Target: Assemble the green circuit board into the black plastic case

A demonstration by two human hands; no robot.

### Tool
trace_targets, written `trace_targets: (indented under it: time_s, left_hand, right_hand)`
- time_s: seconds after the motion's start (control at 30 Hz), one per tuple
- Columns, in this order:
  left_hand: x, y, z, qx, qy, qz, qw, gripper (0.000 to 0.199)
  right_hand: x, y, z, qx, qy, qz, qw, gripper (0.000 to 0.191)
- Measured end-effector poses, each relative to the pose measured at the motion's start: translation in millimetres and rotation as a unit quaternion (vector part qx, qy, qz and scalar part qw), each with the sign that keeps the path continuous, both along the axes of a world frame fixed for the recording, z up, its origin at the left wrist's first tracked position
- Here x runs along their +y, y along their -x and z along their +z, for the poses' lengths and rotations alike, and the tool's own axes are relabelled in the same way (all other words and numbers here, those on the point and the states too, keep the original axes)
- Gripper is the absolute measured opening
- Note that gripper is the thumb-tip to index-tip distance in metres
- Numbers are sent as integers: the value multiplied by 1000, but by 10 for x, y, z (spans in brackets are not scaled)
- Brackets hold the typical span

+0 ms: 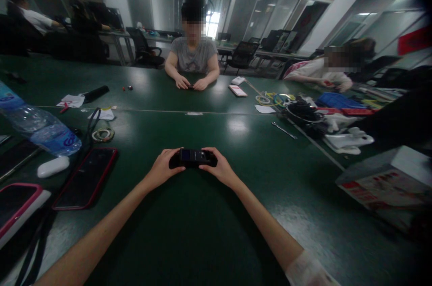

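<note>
A small black device (194, 158) with a little dark screen and small light marks lies sideways at the middle of the green table (189, 223). Its left end is in my left hand (165, 165), fingers behind and thumb along the near edge. My right hand (221, 167) grips the right end in the same way. Both hands are closed on it, low over or on the tabletop; I cannot tell which. Nearest to my left hand is a phone with a red edge (88, 179), flat on the table.
Left stand a tilted water bottle (50, 131), a white earphone case (53, 167) and a pink-edged phone (16, 207). A wrench (284, 130), tangled cables (303, 113) and a box (388, 182) are right. A person (192, 59) sits opposite; another person (313, 70) sits far right.
</note>
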State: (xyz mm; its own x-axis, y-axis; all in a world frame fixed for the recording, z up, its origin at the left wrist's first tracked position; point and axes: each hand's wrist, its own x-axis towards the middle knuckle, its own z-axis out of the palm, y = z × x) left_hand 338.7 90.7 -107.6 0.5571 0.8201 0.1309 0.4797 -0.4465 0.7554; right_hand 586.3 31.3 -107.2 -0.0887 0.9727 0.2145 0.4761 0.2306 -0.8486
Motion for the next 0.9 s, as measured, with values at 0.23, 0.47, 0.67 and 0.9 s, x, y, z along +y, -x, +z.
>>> trace_targets:
  time_s: [0.23, 0.47, 0.67, 0.9]
  left_hand:
    - [4, -3, -35, -12, 10, 12, 1000, 68]
    - [-7, -1, -19, -11, 10, 5, 1000, 58]
    - [-24, 10, 5, -12, 20, 6, 1000, 55]
    - [-15, 10, -2, -3, 28, 5, 1000, 55]
  right_hand:
    - [12, 8, 2, 59, 6, -7, 998, 52]
    - [48, -72, 10, 170, 18, -66, 983, 54]
    - [126, -203, -97, 127, -51, -196, 971, 55]
    - [106, -193, -159, 1, -73, -219, 973, 51]
